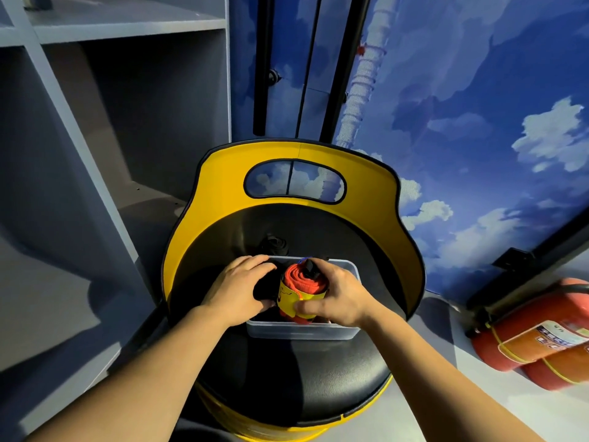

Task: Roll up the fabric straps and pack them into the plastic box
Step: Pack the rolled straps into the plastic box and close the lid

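- Big blue wall (478, 122) with painted clouds at the back.
- Grey shelves (95, 122) on the left.
- Yellow chair (223, 186) with a black seat.
- Two red fire bottles (535, 339) lying on the floor, right.
- Clear plastic box (302, 331) sitting on the seat.
- Left hand (237, 290) curled round a black strap (263, 290) in the box.
- Right hand (334, 296) gripping a rolled red strap (304, 283), over the box.

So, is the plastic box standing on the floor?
No, the plastic box stands on the black seat of the yellow chair, with both hands over it.
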Demonstrator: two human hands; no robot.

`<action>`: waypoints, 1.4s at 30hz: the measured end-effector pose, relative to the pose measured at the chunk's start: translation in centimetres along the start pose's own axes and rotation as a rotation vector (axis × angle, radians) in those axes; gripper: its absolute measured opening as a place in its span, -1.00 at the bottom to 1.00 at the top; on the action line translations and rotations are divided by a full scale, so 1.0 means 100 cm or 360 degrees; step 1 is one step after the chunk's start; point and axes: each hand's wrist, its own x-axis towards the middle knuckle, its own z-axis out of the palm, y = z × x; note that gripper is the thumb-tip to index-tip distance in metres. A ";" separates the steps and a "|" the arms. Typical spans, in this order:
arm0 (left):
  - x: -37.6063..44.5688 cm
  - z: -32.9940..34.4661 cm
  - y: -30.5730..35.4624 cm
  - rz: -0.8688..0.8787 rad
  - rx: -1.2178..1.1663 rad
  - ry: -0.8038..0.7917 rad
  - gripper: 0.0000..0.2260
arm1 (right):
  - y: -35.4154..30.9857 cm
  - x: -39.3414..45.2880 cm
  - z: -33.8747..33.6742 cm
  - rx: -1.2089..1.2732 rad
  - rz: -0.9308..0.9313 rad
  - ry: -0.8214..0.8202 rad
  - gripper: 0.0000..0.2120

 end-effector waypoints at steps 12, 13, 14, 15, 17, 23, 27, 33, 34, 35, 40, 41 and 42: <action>0.000 0.004 0.001 -0.0003 0.0024 0.0020 -0.30 | 0.001 -0.009 0.015 -0.0483 -0.0255 0.0216 -0.22; 0.000 0.003 0.002 -0.0010 0.0018 0.0021 -0.31 | 0.001 -0.011 0.016 -0.0496 -0.0270 0.0226 -0.23; -0.001 0.003 0.003 -0.0019 0.0012 0.0024 -0.33 | 0.002 -0.012 0.017 -0.0515 -0.0291 0.0228 -0.24; -0.001 0.003 0.004 -0.0028 0.0006 0.0027 -0.34 | 0.003 -0.013 0.017 -0.0533 -0.0317 0.0219 -0.25; -0.001 0.002 0.005 -0.0048 -0.0005 0.0032 -0.35 | 0.004 -0.014 0.014 -0.0511 -0.0348 0.0166 -0.27; -0.001 0.004 0.006 -0.0077 0.0014 0.0028 -0.35 | 0.007 -0.008 0.009 -0.0481 -0.0328 -0.0002 -0.29; -0.002 0.005 0.008 -0.0103 0.0001 0.0053 -0.36 | 0.007 0.000 0.006 -0.0490 -0.0293 -0.0082 -0.30; -0.002 0.007 0.008 -0.0148 -0.0067 0.0086 -0.37 | 0.009 0.000 0.002 -0.0388 -0.0253 -0.0131 -0.39; -0.001 0.007 0.009 -0.0155 -0.0079 0.0095 -0.37 | 0.009 0.001 0.002 -0.0383 -0.0245 -0.0146 -0.38; -0.001 0.007 0.010 -0.0162 -0.0082 0.0101 -0.37 | 0.010 0.001 0.002 -0.0372 -0.0238 -0.0158 -0.37; -0.001 0.008 0.010 -0.0168 -0.0071 0.0120 -0.38 | 0.009 0.003 0.001 -0.0362 -0.0204 -0.0206 -0.36; -0.001 0.008 0.009 -0.0162 -0.0066 0.0120 -0.38 | 0.009 0.003 0.001 -0.0373 -0.0198 -0.0201 -0.36; -0.001 0.008 0.009 -0.0154 -0.0060 0.0118 -0.38 | 0.008 0.002 0.001 -0.0395 -0.0201 -0.0189 -0.36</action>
